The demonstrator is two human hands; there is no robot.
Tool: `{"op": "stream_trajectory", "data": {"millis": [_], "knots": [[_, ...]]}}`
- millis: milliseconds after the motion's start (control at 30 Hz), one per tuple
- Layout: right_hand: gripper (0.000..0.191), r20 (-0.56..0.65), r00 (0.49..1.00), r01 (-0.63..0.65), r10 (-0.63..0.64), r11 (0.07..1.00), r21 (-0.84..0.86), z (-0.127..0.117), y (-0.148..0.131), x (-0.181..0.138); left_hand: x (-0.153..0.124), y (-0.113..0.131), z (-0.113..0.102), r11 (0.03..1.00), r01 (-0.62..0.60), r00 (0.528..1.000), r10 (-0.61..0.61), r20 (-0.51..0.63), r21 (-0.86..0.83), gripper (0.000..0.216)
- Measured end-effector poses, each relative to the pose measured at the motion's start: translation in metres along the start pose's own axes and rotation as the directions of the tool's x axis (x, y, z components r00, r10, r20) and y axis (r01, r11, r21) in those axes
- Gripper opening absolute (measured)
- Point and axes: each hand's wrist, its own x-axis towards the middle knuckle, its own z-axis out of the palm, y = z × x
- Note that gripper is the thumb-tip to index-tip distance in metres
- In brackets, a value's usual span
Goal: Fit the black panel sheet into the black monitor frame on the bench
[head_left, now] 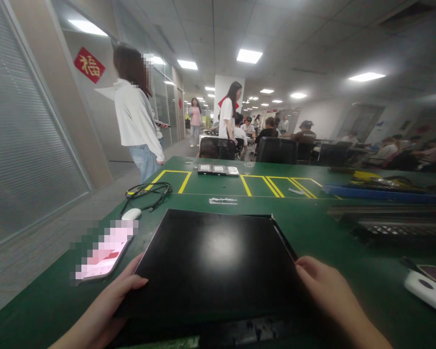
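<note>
On the green table (312, 228) at my 12 o'clock: black panel (214, 261), lying flat. My left hand (109, 305) pinches its 9 o'clock edge, thumb on top. My right hand (327, 291) is curled over its 3 o'clock edge. Phone (105, 254) at 10.

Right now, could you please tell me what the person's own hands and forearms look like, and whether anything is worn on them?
Both the left hand and the right hand are bare, with no gloves and no rings showing. The left forearm and right forearm are also uncovered as far as the picture reaches: no sleeve, watch, bracelet or marking is in view.
</note>
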Motion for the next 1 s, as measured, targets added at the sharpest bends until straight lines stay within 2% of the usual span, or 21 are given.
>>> {"op": "stream_trajectory", "data": {"millis": [167,367,533,733,933,1000], "knots": [[0.03,0.007,1.0,-0.001,0.001,1.0,0.005,0.0,-0.001,0.0,0.009,-0.005,-0.01,0.99,0.119,0.992,-0.115,0.048,-0.079,0.084],[0.03,0.012,1.0,0.005,-0.005,1.0,0.004,0.001,-0.001,-0.001,0.012,-0.007,-0.013,0.991,0.108,0.994,-0.106,0.028,-0.082,0.081],[0.03,-0.006,1.0,0.025,-0.025,1.0,0.0,0.002,0.002,0.001,0.011,-0.005,-0.011,0.993,0.064,0.994,-0.055,0.092,-0.097,0.083],[0.033,0.015,1.0,0.025,-0.025,1.0,-0.002,0.002,0.002,0.0,0.012,-0.007,-0.014,0.991,0.07,0.992,-0.056,0.114,-0.118,0.077],[0.031,0.011,1.0,0.024,-0.024,1.0,-0.004,0.001,0.0,-0.001,0.013,-0.008,-0.014,0.992,0.082,0.996,-0.078,0.046,-0.093,0.08],[0.031,0.023,1.0,0.019,-0.019,1.0,-0.003,0.0,0.0,-0.002,0.013,-0.007,-0.013,0.993,0.076,0.996,-0.071,0.056,-0.088,0.081]]}}
